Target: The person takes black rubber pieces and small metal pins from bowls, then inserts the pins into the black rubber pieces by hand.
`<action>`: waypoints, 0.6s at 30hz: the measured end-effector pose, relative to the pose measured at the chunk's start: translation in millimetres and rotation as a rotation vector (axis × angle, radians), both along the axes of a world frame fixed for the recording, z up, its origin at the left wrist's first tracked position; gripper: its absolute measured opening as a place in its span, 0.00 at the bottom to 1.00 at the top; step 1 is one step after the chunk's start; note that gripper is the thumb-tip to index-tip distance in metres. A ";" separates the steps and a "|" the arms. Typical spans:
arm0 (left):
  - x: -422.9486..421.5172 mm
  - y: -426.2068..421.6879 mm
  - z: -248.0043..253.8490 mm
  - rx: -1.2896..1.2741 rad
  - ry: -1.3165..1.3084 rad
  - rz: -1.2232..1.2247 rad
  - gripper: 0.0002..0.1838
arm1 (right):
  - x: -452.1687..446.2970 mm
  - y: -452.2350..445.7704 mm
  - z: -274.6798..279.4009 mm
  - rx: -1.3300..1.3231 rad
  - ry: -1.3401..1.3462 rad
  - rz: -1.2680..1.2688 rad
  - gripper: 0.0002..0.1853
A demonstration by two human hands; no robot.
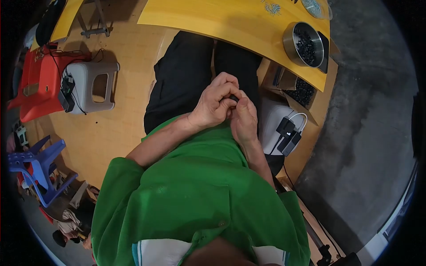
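Note:
My left hand [212, 103] and my right hand [245, 119] meet above my lap, close in front of the green shirt. Between their fingertips is a small black piece [233, 98], mostly covered, so its exact kind does not show. The left thumb and curled fingers pinch it from one side. On the other side the right thumb presses against it, with the remaining right fingers folded underneath and partly hidden. A steel bowl [289, 44] on the table's right end holds many small black pieces [307, 48] of similar colour.
The yellow table [213, 20] lies ahead, with pale blue bits [272, 8] and a clear container [314, 8] on it. Below, a cardboard box [320, 106] holds black pieces. Stools stand left: red [49, 82], grey [91, 73], blue [46, 164]. Black adapters [288, 135] sit at right.

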State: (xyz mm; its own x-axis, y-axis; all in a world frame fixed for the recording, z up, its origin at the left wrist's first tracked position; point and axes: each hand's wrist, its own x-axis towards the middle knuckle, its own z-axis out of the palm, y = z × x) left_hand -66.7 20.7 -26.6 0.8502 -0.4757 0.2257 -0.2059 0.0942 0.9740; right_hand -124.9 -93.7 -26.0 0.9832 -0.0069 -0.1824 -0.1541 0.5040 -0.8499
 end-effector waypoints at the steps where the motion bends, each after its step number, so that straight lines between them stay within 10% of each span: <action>1: -1.6 -0.3 -0.4 -0.004 -0.058 0.034 0.04 | -0.1 1.1 2.4 0.005 -0.032 0.002 0.20; 18: -9.5 6.1 1.6 -0.021 -0.180 0.068 0.05 | -5.5 -1.1 17.3 0.191 0.088 0.074 0.26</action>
State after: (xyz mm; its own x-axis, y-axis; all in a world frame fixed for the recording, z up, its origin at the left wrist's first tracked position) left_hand -76.2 26.8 -25.0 0.8254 -0.4121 0.3859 -0.3829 0.0937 0.9190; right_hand -130.4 -94.8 -8.7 0.9600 0.1080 -0.2583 -0.2660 0.6390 -0.7217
